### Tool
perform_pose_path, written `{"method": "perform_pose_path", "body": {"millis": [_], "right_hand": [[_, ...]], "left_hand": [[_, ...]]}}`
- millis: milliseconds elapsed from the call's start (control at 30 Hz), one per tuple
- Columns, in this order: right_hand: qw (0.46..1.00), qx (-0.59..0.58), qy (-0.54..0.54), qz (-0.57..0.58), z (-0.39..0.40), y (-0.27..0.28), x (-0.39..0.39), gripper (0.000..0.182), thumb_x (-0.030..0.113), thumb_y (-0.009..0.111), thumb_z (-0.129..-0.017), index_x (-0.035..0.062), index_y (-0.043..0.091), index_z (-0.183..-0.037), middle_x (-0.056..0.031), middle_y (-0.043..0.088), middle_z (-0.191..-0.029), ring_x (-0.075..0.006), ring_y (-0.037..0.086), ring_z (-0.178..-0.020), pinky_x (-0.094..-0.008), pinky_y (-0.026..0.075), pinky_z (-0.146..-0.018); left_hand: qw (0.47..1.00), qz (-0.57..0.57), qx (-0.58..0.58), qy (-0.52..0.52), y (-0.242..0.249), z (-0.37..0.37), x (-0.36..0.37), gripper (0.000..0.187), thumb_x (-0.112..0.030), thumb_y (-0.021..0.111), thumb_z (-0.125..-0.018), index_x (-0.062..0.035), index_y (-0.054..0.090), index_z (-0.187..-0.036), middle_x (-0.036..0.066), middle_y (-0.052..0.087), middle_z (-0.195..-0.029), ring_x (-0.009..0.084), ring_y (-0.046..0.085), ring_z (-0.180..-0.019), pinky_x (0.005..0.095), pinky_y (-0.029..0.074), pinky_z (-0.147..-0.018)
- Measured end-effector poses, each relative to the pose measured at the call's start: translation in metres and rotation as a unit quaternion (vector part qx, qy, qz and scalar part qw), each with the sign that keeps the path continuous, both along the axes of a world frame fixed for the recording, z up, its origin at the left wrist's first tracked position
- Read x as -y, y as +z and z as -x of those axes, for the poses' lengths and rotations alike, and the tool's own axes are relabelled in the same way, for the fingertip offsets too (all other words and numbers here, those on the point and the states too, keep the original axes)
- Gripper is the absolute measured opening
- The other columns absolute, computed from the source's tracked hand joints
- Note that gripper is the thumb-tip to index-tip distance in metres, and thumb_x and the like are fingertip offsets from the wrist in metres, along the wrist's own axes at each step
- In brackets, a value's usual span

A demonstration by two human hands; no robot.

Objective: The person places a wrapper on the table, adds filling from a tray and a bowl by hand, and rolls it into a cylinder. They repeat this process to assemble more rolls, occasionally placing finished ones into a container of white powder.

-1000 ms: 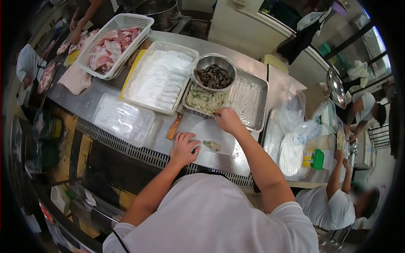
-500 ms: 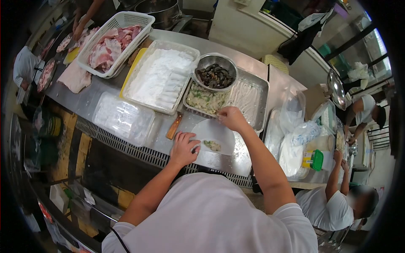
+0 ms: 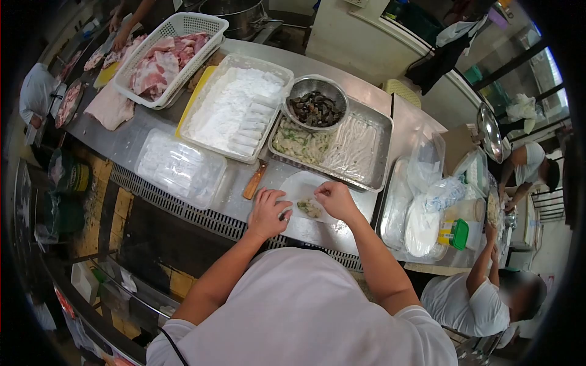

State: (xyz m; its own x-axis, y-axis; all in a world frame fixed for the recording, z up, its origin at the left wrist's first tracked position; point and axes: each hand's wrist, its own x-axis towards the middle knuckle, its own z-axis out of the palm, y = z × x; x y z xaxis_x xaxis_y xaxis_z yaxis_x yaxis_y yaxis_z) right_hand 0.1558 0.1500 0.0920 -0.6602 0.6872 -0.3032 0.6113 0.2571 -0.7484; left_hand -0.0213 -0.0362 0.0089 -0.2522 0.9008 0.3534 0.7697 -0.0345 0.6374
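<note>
A thin round white wrapper lies on the steel table in front of me, with a small mound of pale filling with green bits on it. My left hand rests at the wrapper's left edge, fingers loosely stretched; a small dark spot shows by its thumb. Over the wrapper's right side, beside the filling, my right hand has its fingertips pinched together; what they hold is hidden. Beyond the wrapper stands a metal tray with more filling and pale strips. A bowl of dark pieces sits on its far part.
A wooden-handled tool lies left of the wrapper. Further left are a lidded clear container, a tub of white powder with pale rolls and a basket of raw meat. Plastic bags lie right; co-workers work nearby.
My right hand has come from the tray's near edge down to the wrapper, beside the filling. My left hand has barely moved. The view has shifted slightly.
</note>
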Motion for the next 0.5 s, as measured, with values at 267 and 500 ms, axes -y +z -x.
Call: {"method": "perform_pose_path", "body": {"millis": [267, 500], "right_hand": [[0.963, 0.054, 0.204, -0.166, 0.006, -0.016, 0.022, 0.037, 0.013, 0.083, -0.082, 0.0011, 0.079, -0.116, -0.0203, 0.072, -0.112, -0.04, 0.067, -0.114, -0.0466, 0.055, -0.103], [0.949, 0.105, 0.215, -0.207, 0.007, -0.024, 0.029, 0.037, 0.016, 0.087, -0.08, 0.0045, 0.077, -0.114, -0.018, 0.07, -0.114, -0.0397, 0.065, -0.116, -0.0451, 0.054, -0.107]], "left_hand": [[1.0, 0.008, -0.008, 0.0, -0.001, -0.001, 0.0, 0.023, -0.017, 0.081, -0.083, -0.0151, 0.081, -0.105, 0.009, 0.065, -0.128, 0.0325, 0.058, -0.128, 0.0605, 0.035, -0.124], [1.0, 0.001, -0.011, 0.005, -0.002, -0.001, 0.001, 0.025, -0.016, 0.083, -0.08, -0.0167, 0.082, -0.106, 0.01, 0.066, -0.128, 0.0338, 0.06, -0.126, 0.0604, 0.036, -0.122]]}}
